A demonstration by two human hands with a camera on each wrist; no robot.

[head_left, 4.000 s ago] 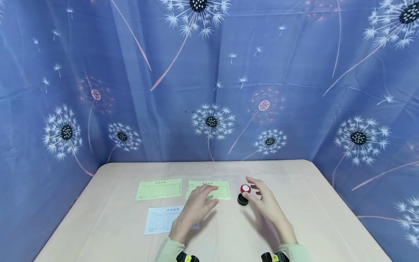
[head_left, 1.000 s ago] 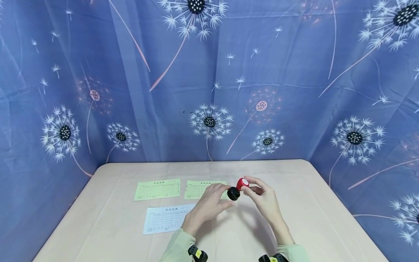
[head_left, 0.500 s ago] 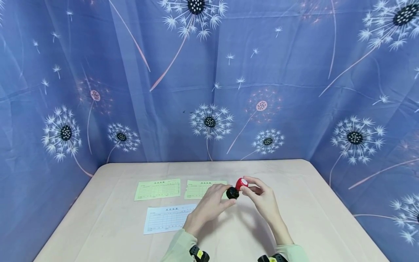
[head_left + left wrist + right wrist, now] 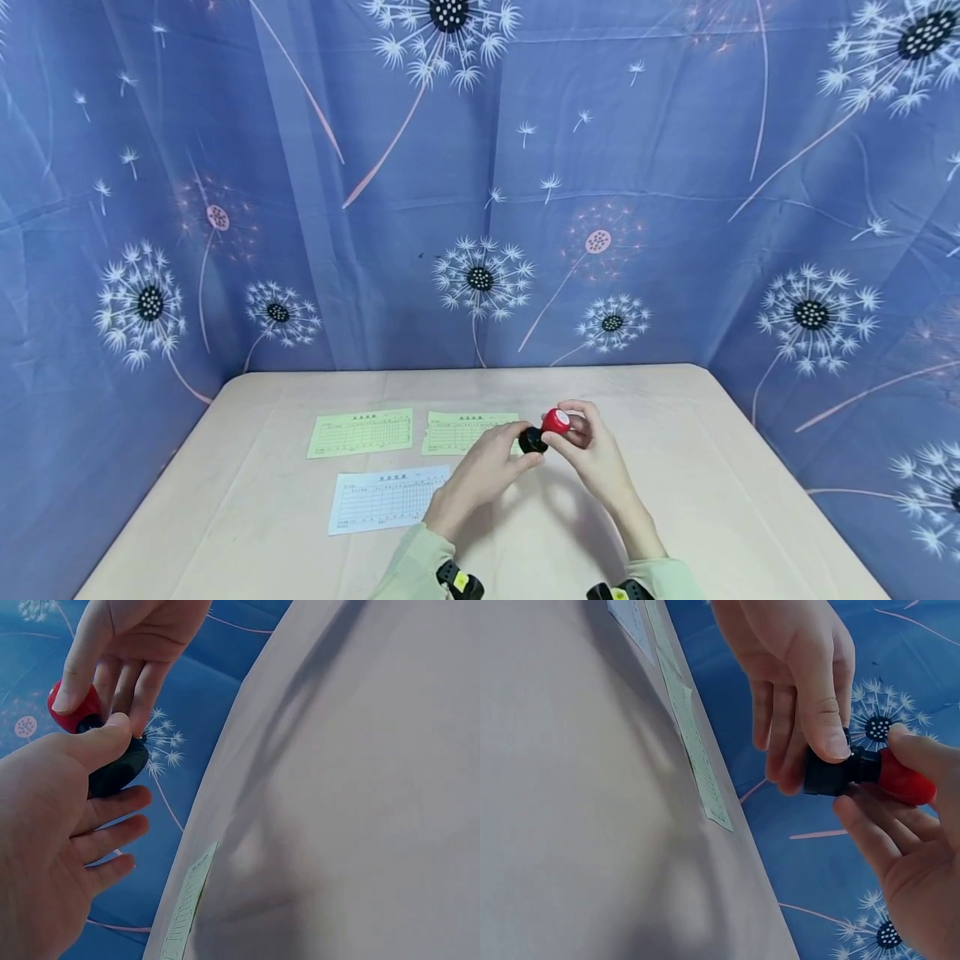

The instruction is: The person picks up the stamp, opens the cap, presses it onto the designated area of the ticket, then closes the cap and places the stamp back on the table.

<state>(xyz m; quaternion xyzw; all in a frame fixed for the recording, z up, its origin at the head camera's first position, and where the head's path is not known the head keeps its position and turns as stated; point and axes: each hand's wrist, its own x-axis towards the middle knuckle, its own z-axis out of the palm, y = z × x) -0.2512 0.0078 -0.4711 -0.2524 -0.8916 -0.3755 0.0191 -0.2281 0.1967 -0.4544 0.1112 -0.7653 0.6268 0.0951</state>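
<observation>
Both hands hold a stamp with a round red handle point(image 4: 556, 421) and a black base point(image 4: 532, 440), raised over the table. My left hand point(image 4: 483, 471) pinches the black base between thumb and fingers. Thumb and fingers of my right hand point(image 4: 603, 471) grip the red handle, whose pale top faces up and to the right in the head view. A short black neck point(image 4: 866, 766) joins handle and base in the right wrist view. The stamp is tilted, its base lower and to the left. In the left wrist view, my thumb and fingers partly cover the base point(image 4: 120, 771).
Two green printed slips point(image 4: 360, 433) lie side by side toward the back left of the table point(image 4: 720, 492); the left hand overlaps the right-hand slip point(image 4: 450, 433). A pale blue slip point(image 4: 378, 502) lies in front of them. Blue dandelion-print curtains point(image 4: 390, 208) enclose the table.
Four seconds ago the stamp stood on the table, with both hands apart from it. Since then both hands have taken hold and lifted it. In the last second they have barely moved.
</observation>
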